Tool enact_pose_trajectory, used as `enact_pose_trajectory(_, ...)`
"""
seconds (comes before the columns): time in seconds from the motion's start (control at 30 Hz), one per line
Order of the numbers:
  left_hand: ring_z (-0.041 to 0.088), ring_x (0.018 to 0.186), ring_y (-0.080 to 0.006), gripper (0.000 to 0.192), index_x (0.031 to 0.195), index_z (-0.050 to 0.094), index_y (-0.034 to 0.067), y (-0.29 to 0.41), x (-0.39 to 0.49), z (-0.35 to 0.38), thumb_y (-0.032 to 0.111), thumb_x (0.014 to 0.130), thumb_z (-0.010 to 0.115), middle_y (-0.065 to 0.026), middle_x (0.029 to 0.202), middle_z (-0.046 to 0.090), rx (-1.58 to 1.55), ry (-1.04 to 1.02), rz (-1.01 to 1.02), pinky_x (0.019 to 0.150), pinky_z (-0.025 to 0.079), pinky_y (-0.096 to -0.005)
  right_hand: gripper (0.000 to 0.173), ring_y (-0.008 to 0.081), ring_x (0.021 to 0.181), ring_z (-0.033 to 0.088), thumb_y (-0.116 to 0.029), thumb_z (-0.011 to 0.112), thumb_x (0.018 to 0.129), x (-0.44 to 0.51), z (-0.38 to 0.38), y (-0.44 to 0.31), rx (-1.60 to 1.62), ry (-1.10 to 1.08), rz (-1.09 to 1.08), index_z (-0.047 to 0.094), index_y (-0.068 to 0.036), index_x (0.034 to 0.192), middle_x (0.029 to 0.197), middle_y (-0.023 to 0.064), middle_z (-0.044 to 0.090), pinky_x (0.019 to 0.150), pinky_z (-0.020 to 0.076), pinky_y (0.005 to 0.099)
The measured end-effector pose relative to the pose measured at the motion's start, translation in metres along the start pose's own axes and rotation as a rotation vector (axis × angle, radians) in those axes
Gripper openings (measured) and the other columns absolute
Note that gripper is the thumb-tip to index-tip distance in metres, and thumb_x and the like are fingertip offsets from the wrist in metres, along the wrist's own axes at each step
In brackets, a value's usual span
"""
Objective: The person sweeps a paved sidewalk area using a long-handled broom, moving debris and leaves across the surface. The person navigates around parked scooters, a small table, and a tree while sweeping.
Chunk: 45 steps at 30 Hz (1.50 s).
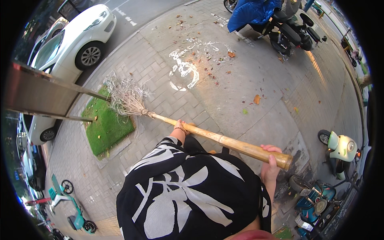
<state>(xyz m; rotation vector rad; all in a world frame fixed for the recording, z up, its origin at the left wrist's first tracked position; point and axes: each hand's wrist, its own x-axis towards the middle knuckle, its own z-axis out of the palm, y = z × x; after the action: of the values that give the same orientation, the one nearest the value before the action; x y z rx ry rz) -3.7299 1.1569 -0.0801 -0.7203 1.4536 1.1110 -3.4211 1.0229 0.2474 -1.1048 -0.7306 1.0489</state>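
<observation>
A long broom with a bamboo handle (220,139) crosses in front of my body, its thick end at the right. My left hand (181,126), with a beaded bracelet at the wrist, grips the handle partway down towards the bristles. Near the thick end my right hand (271,159) is closed around the bamboo, thumb on top. The twig bristles (126,93) fan out at the left, over the edge of a green turf patch (109,126) and the paving beside it. Scattered dry leaves (213,76) lie on the concrete ahead, around a white painted bicycle marking (187,70).
A signboard on metal posts (42,91) stands at the turf on the left. A white car (72,39) is at the kerb. Parked motorbikes and scooters include one under a blue cover (250,13), a cream scooter (343,148) and a teal scooter (76,207).
</observation>
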Motion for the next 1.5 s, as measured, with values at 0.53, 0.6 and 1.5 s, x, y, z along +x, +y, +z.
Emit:
enact_pose_trajectory(0.53, 0.047, 0.048, -0.0183, 0.015, 0.077, 0.041, 0.000, 0.025, -0.090, 0.214, 0.009, 0.068, 0.048, -0.0086, 0.058, 0.046, 0.608, -0.452, 0.066, 0.042, 0.040, -0.0297, 0.030, 0.0243, 0.096, 0.035, -0.027, 0.051, 0.067, -0.074, 0.102, 0.035, -0.040, 0.492, -0.356, 0.042, -0.005, 0.086, 0.090, 0.0080, 0.042, 0.088, 0.0220, 0.0360)
enact_pose_trajectory(0.6, 0.048, 0.050, -0.0195, 0.018, 0.081, 0.038, -0.001, 0.011, -0.114, 0.212, 0.007, 0.068, 0.049, -0.0098, 0.061, 0.045, 0.585, -0.540, -0.012, 0.044, 0.042, -0.0302, 0.028, 0.0230, 0.095, 0.035, -0.028, 0.049, 0.068, -0.079, 0.085, 0.017, -0.021, 0.542, -0.406, 0.043, -0.005, 0.084, 0.088, 0.0075, 0.042, 0.088, 0.0230, 0.0346)
enact_pose_trajectory(1.5, 0.045, 0.055, -0.0225, 0.014, 0.055, 0.037, 0.008, -0.065, -0.106, -0.162, 0.014, 0.064, 0.046, -0.0083, 0.056, 0.044, 1.554, -0.585, -0.700, 0.059, 0.040, -0.0397, 0.017, 0.0188, 0.071, 0.044, -0.018, 0.049, 0.067, -0.592, 0.202, 0.072, 0.195, 1.735, -0.842, 0.046, -0.002, 0.071, 0.069, 0.0068, 0.046, 0.074, 0.0355, 0.0319)
